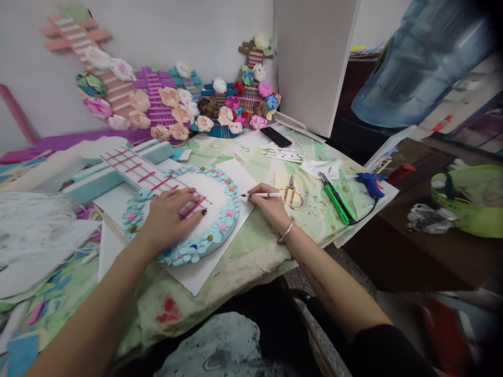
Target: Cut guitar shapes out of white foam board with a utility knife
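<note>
Your forearms (98, 314) cross worktop (255, 251) edge: left hand (168, 214) spread flat, pinning flower-rimmed disc (216, 209) steady (no sliding), right hand (271, 207) pinching white pen (261, 195) at rim.

Paper guitar (214, 196): round white body rimmed with pale blue foam flowers, white neck with pink strips running to upper left; lies flat, centre-left of frame.
White pen (262, 195): slim, near-horizontal, dark tip at the body's right rim; centre of frame.
</note>
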`<state>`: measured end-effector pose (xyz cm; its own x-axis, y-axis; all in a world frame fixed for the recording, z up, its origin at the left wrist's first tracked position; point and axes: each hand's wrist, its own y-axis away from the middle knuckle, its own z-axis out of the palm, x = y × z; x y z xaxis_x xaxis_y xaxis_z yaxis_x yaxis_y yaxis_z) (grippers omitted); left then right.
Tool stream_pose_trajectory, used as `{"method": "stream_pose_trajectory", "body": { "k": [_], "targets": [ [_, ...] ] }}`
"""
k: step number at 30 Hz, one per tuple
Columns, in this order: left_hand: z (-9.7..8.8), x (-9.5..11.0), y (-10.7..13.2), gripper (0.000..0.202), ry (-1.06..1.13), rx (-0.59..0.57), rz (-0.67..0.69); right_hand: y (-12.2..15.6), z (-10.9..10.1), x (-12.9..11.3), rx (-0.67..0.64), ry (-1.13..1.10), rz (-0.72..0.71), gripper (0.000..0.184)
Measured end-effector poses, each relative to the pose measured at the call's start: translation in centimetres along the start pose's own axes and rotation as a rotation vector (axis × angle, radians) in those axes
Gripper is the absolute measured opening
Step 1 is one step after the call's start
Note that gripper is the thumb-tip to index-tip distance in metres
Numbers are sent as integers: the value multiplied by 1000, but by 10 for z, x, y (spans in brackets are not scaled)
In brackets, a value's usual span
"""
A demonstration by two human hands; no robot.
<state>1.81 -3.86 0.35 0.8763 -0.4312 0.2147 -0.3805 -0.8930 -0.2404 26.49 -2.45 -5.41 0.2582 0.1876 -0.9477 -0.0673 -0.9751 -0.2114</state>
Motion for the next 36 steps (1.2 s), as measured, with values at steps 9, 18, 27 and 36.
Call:
{"method": "stream_pose_trajectory", "body": {
  "k": [9,18,27,36],
  "targets": [
    [1,0,2,41,-52,51,78,0,0,7,2,89,-76,11],
    [-5,10,4,48,-99,-24,76,-4,2,6,7,134,-135,7],
    [4,-3,0,43,-101,39,43,-7,2,5,-21,131,-157,5],
    [8,-6,-2,40,-113,45,40,9,-3,1,-20,73,-201,16]
  ]
}}
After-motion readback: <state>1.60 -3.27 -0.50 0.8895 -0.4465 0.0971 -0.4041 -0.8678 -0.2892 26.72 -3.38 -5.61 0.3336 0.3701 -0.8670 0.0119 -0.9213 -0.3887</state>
